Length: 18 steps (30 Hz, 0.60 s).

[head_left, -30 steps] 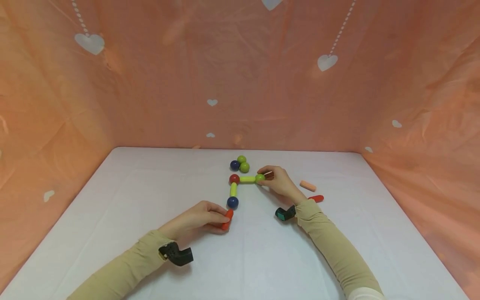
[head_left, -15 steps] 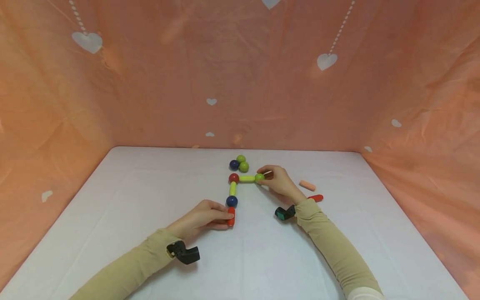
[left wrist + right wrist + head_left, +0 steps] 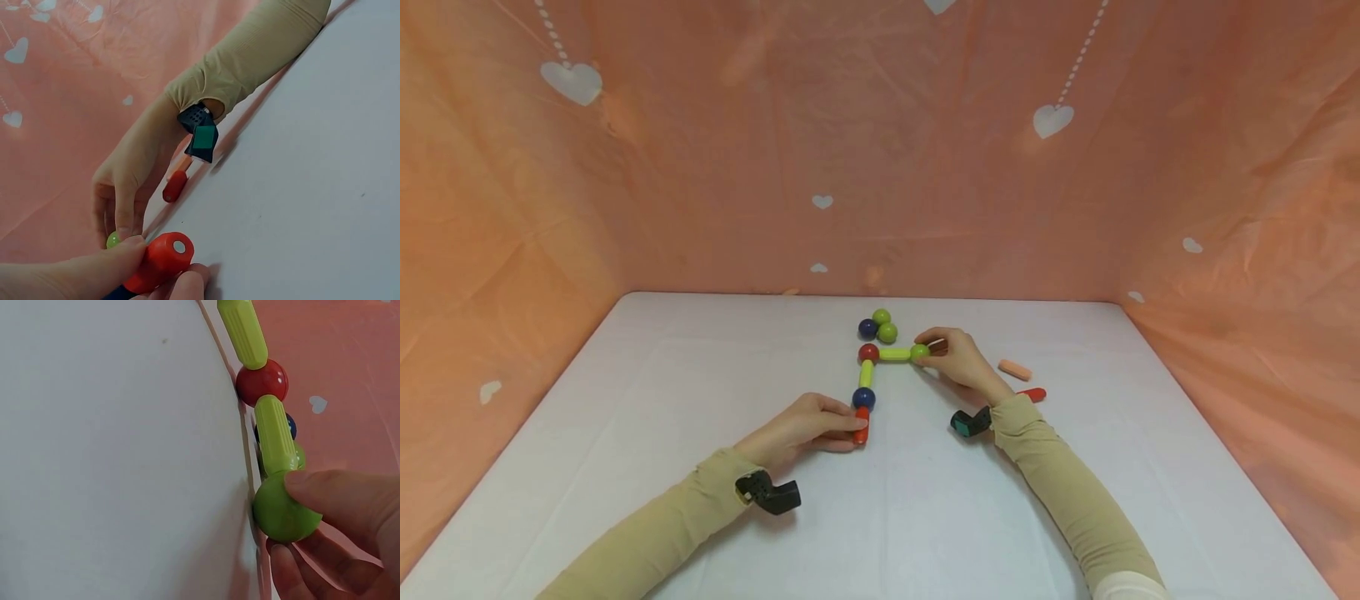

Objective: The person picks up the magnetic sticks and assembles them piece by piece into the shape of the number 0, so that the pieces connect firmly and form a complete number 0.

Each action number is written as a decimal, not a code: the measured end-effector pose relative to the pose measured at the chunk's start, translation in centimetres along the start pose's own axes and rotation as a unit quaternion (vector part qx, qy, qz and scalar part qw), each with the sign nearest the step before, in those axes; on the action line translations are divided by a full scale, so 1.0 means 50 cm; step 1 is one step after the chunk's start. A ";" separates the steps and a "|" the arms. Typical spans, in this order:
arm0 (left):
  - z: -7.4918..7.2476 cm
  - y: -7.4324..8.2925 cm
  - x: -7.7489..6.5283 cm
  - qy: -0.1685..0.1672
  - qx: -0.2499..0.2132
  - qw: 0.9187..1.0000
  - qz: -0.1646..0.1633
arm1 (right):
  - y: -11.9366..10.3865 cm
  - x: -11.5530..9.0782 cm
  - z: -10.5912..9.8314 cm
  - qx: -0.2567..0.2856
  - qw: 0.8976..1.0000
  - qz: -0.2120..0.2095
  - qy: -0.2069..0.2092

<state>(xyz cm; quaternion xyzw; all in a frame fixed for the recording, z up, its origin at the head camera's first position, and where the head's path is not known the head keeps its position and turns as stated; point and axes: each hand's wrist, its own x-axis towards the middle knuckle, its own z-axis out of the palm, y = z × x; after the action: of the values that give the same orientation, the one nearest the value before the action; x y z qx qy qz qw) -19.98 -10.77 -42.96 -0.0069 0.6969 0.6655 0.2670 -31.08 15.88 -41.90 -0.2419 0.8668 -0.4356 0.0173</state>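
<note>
A right-angled chain of toy balls and magnetic rods lies on the table. At its corner is a red ball (image 3: 868,354); one yellow-green rod (image 3: 894,355) runs right to a green ball (image 3: 919,353), another yellow-green rod (image 3: 867,374) runs down to a blue ball (image 3: 863,399). My left hand (image 3: 805,429) pinches a red rod (image 3: 861,427) between thumb and fingers, its far end against the blue ball. In the left wrist view, a pale round magnet shows in the near end of this red rod (image 3: 164,262). My right hand (image 3: 957,362) pinches the green ball (image 3: 286,509).
Behind the chain, a dark blue ball (image 3: 868,329) and two green balls (image 3: 887,332) sit clustered. To the right lie an orange rod (image 3: 1015,370) and a second red rod (image 3: 1033,394), partly hidden by the right wrist. A pink-orange heart-patterned cloth (image 3: 880,150) stands around the white table (image 3: 970,517).
My left hand has moved up and slightly right, turning the red rod from a slant into line with the blue ball and up against it. My right hand keeps its hold on the green ball.
</note>
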 end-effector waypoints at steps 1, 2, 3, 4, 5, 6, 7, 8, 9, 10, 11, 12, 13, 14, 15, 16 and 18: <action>-0.001 0.001 0.000 -0.001 0.003 1.000 -0.001 | 0.000 0.001 -0.001 0.000 1.000 0.000 -0.002; -0.002 0.002 0.001 -0.002 0.006 1.000 0.001 | -0.002 0.003 -0.002 -0.002 1.000 -0.001 -0.004; -0.004 0.002 0.002 -0.002 0.006 1.000 0.000 | -0.003 0.005 -0.003 0.000 1.000 0.001 -0.007; -0.005 0.003 0.003 -0.002 0.007 1.000 0.001 | -0.005 0.008 -0.004 0.000 1.000 0.001 -0.012; -0.006 0.003 0.005 -0.003 0.006 1.000 0.001 | -0.007 0.012 -0.006 0.001 1.000 0.001 -0.017; -0.007 0.004 0.006 -0.004 0.006 1.000 0.002 | -0.009 0.017 -0.008 0.001 1.000 0.001 -0.021; -0.007 0.004 0.007 -0.004 0.005 1.000 0.003 | -0.011 0.022 -0.010 0.003 1.000 0.002 -0.024; -0.008 0.004 0.008 -0.004 0.004 1.000 0.003 | -0.014 0.028 -0.012 0.004 1.000 0.006 -0.028; -0.008 0.004 0.009 -0.003 0.002 1.000 0.001 | -0.016 0.035 -0.013 0.006 0.999 0.010 -0.030; -0.008 0.005 0.009 -0.003 0.004 1.000 0.000 | -0.019 0.042 -0.014 0.005 0.999 0.010 -0.031; -0.008 0.005 0.009 -0.002 0.005 1.000 -0.001 | -0.022 0.048 -0.015 0.004 0.999 0.009 -0.031; -0.008 0.006 0.010 -0.002 0.006 1.000 -0.001 | -0.025 0.055 -0.015 0.004 0.999 0.008 -0.031; -0.008 0.006 0.010 -0.001 0.007 1.000 -0.002 | -0.028 0.061 -0.014 0.005 0.999 0.004 -0.034; -0.008 0.006 0.011 -0.001 0.010 1.000 -0.003 | -0.030 0.068 -0.013 0.002 0.999 -0.003 -0.037; -0.007 0.006 0.011 -0.002 0.012 1.000 -0.004 | -0.031 0.074 -0.010 0.001 0.999 -0.013 -0.041; -0.007 0.005 0.011 -0.002 0.012 1.000 -0.004 | -0.033 0.080 -0.007 0.002 0.999 -0.022 -0.047; -0.007 0.005 0.011 -0.003 0.012 1.000 -0.006 | -0.036 0.090 0.000 0.002 0.997 -0.038 -0.061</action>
<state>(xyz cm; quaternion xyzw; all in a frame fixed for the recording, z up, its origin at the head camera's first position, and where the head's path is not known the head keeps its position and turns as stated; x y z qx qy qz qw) -20.65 -10.86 -42.95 -0.0055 0.7041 0.6554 0.2734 -34.32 13.03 -39.72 -0.3007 0.8534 -0.4225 0.0538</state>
